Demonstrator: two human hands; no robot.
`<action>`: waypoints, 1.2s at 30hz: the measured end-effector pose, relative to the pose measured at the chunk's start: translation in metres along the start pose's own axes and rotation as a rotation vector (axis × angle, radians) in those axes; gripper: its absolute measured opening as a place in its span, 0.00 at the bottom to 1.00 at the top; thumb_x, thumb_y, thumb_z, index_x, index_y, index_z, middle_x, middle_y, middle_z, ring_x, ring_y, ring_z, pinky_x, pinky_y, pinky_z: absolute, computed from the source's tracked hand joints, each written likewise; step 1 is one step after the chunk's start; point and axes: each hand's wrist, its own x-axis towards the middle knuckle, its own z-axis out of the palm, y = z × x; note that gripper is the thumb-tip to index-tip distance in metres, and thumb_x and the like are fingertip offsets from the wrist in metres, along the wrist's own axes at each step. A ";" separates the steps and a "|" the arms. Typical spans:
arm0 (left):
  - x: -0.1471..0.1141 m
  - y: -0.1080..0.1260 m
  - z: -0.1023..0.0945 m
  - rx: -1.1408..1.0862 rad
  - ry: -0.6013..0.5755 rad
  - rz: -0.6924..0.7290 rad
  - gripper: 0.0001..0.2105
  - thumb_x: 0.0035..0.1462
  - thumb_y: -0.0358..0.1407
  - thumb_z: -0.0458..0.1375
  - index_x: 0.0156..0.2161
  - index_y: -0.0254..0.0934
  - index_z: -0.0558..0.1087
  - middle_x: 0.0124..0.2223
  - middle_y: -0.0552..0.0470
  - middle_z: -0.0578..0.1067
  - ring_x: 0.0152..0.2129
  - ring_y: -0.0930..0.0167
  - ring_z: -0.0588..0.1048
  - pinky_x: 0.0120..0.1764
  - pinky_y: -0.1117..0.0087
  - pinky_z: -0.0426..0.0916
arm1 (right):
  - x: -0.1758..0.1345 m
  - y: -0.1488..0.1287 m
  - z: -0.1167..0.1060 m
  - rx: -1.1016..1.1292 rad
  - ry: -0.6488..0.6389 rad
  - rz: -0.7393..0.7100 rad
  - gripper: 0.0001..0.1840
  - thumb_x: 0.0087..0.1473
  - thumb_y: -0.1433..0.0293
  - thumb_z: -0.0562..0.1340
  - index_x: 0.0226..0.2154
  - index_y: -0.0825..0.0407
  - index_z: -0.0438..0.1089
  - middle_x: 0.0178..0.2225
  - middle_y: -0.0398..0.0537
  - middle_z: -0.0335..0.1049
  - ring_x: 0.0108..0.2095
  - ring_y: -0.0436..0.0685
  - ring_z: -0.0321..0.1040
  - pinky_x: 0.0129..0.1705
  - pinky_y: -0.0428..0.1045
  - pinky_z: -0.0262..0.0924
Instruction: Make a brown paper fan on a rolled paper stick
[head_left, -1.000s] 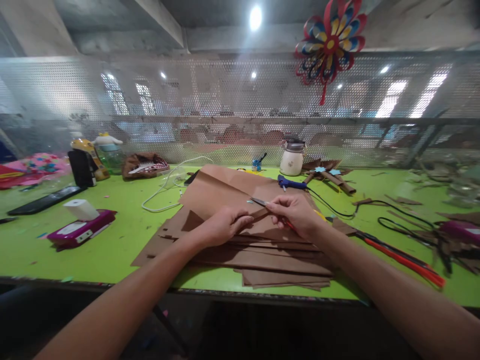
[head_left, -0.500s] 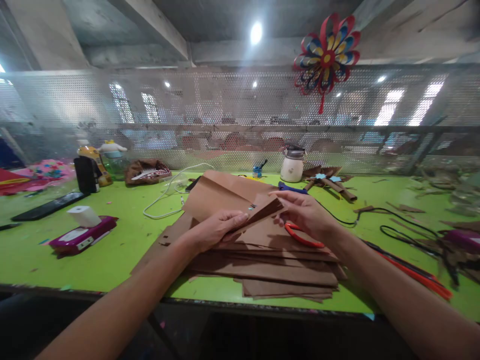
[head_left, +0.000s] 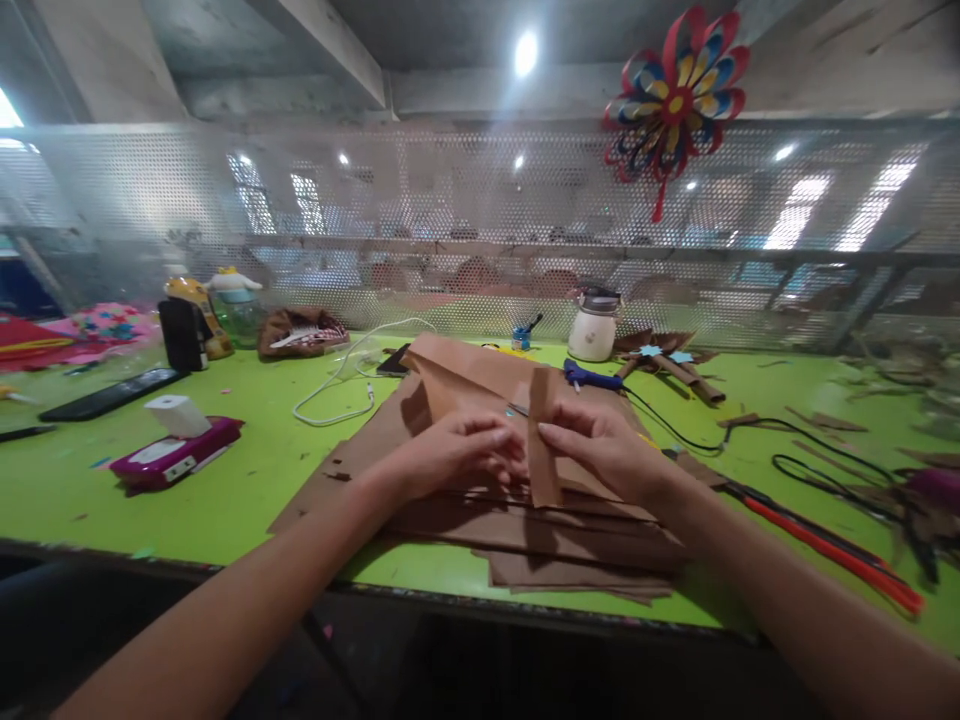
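A narrow strip of brown paper (head_left: 547, 480) stands upright between the thumb and fingers of my right hand (head_left: 611, 445). To its left, my left hand (head_left: 454, 450) is empty, its fingers loosely bent and apart, the fingertips close to the strip. Both hands are above a stack of brown paper sheets (head_left: 480, 528). Behind them lies a folded brown sheet (head_left: 487, 362) with a raised flap. A small metal blade tip (head_left: 516, 409) shows between the hands; the rest of that tool is hidden behind the strip and right hand.
A blue glue gun (head_left: 592, 377) with a black cord lies behind my right hand. An orange-and-black tool (head_left: 832, 550) is at right. A purple power strip (head_left: 176, 452) with a white plug, a phone (head_left: 112, 394) and a white cable (head_left: 330, 420) lie left. A white jug (head_left: 592, 330) stands behind.
The brown piece was held low and slanted between both hands. Now my right hand alone holds it upright, and my left hand has let go. The orange scissor handle has become hidden.
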 end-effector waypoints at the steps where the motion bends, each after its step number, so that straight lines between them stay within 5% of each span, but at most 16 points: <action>1: 0.002 0.000 -0.002 -0.040 0.098 0.054 0.12 0.53 0.39 0.58 0.38 0.32 0.71 0.36 0.47 0.73 0.34 0.71 0.72 0.39 0.68 0.66 | 0.001 -0.001 -0.001 -0.068 -0.025 0.021 0.14 0.56 0.65 0.57 0.43 0.54 0.69 0.37 0.48 0.72 0.39 0.55 0.67 0.44 0.51 0.61; 5: 0.008 0.001 -0.007 -0.042 0.342 0.082 0.14 0.53 0.41 0.58 0.42 0.35 0.68 0.38 0.49 0.72 0.34 0.72 0.71 0.38 0.71 0.67 | 0.003 0.000 -0.002 -0.554 -0.081 0.062 0.15 0.57 0.66 0.53 0.41 0.54 0.70 0.37 0.48 0.72 0.37 0.55 0.67 0.40 0.49 0.59; 8: 0.009 -0.001 -0.005 0.259 0.392 0.055 0.15 0.55 0.44 0.53 0.42 0.36 0.68 0.37 0.50 0.72 0.34 0.71 0.71 0.38 0.69 0.66 | 0.004 0.004 -0.001 -0.756 -0.090 0.035 0.14 0.57 0.68 0.52 0.38 0.55 0.71 0.33 0.47 0.73 0.33 0.54 0.66 0.35 0.48 0.58; 12: 0.008 -0.005 -0.003 0.934 0.307 0.216 0.13 0.57 0.41 0.52 0.40 0.36 0.72 0.38 0.48 0.70 0.39 0.68 0.67 0.45 0.65 0.61 | 0.005 0.008 0.006 -0.818 -0.127 -0.039 0.13 0.57 0.67 0.53 0.35 0.53 0.71 0.31 0.46 0.73 0.29 0.53 0.64 0.30 0.46 0.55; 15: 0.007 -0.010 -0.007 1.174 0.194 0.286 0.13 0.58 0.40 0.50 0.37 0.37 0.75 0.38 0.48 0.69 0.39 0.68 0.65 0.45 0.66 0.60 | 0.004 0.010 0.009 -0.837 -0.123 -0.084 0.13 0.57 0.66 0.53 0.34 0.53 0.72 0.30 0.47 0.73 0.27 0.51 0.63 0.29 0.45 0.54; 22: 0.011 -0.012 -0.011 1.224 0.091 0.236 0.12 0.58 0.40 0.51 0.35 0.35 0.74 0.34 0.49 0.72 0.33 0.69 0.68 0.37 0.71 0.61 | 0.006 0.023 0.006 -0.806 -0.098 -0.030 0.15 0.57 0.63 0.54 0.30 0.55 0.71 0.26 0.44 0.70 0.27 0.50 0.62 0.29 0.44 0.53; 36: 0.013 -0.020 -0.019 1.265 0.079 0.116 0.10 0.56 0.36 0.52 0.36 0.34 0.73 0.33 0.49 0.73 0.30 0.71 0.69 0.33 0.73 0.60 | 0.012 0.039 -0.005 -0.860 -0.168 -0.060 0.10 0.55 0.67 0.57 0.33 0.55 0.72 0.30 0.49 0.69 0.30 0.52 0.63 0.34 0.47 0.57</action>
